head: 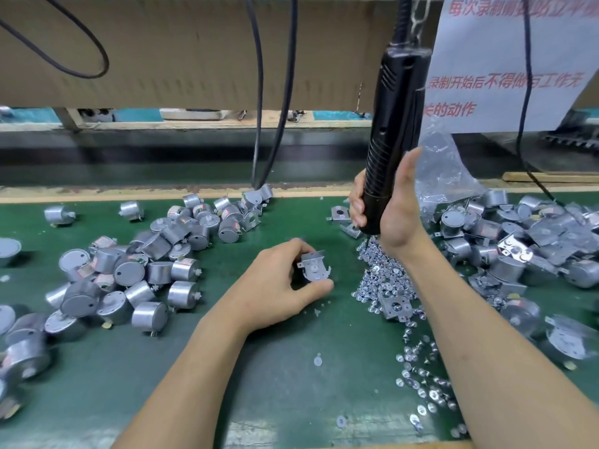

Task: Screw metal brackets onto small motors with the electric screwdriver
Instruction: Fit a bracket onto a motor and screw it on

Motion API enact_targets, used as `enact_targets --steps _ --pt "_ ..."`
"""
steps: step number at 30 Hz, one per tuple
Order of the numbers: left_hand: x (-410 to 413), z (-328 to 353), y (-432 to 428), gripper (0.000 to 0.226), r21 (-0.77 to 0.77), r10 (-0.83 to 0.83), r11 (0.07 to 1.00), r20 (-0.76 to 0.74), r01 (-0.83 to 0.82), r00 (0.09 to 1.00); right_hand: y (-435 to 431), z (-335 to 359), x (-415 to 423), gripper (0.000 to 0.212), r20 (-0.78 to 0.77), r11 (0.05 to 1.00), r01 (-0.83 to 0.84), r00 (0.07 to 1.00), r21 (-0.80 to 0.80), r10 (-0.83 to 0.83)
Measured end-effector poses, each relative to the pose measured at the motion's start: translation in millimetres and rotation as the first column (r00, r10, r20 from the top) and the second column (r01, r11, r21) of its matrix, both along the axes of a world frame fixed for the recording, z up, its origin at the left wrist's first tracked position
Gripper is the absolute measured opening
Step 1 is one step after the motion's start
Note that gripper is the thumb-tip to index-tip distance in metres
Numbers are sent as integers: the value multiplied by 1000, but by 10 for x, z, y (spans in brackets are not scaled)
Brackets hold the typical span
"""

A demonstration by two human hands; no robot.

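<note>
My left hand (pixel 278 283) grips a small silver motor with a metal bracket (pixel 313 268) laid on top, held just above the green mat. My right hand (pixel 393 209) wraps round the lower body of the black electric screwdriver (pixel 393 124), which hangs upright from a cable. Its tip points down into the pile of screws (pixel 384 273) right of the held motor; the bit itself is hidden among them. A loose bracket (pixel 397 307) lies in the screws.
Bare motors (pixel 129 273) lie heaped at the left on the green mat (pixel 275 367). More motors and brackets (pixel 518 241) pile up at the right beside a clear plastic bag (pixel 444 176). Black cables (pixel 272 124) hang at the back. Scattered screws (pixel 424 384) trail toward the front edge.
</note>
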State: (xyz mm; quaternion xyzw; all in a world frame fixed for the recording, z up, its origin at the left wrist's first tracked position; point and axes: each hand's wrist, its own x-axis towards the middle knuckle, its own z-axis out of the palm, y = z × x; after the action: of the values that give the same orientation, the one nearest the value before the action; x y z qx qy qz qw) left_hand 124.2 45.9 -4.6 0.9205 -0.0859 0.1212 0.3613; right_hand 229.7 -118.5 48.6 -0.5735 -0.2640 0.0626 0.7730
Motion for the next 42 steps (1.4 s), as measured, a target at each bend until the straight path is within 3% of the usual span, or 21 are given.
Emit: enact_targets --steps 4,13,42 --pt "13 -25 -11 13 -46 19 999 -13 -20 1000 23 -54 31 88 1 1000 24 1000 -12 -24" --pt "28 -36 -19 5 -101 30 994 -19 -32 999 41 -96 76 83 26 990 137 990 -42 -136" --pt "1 19 -41 6 -62 41 997 -27 -43 999 -3 -195 159 81 2 987 151 989 -47 -151"
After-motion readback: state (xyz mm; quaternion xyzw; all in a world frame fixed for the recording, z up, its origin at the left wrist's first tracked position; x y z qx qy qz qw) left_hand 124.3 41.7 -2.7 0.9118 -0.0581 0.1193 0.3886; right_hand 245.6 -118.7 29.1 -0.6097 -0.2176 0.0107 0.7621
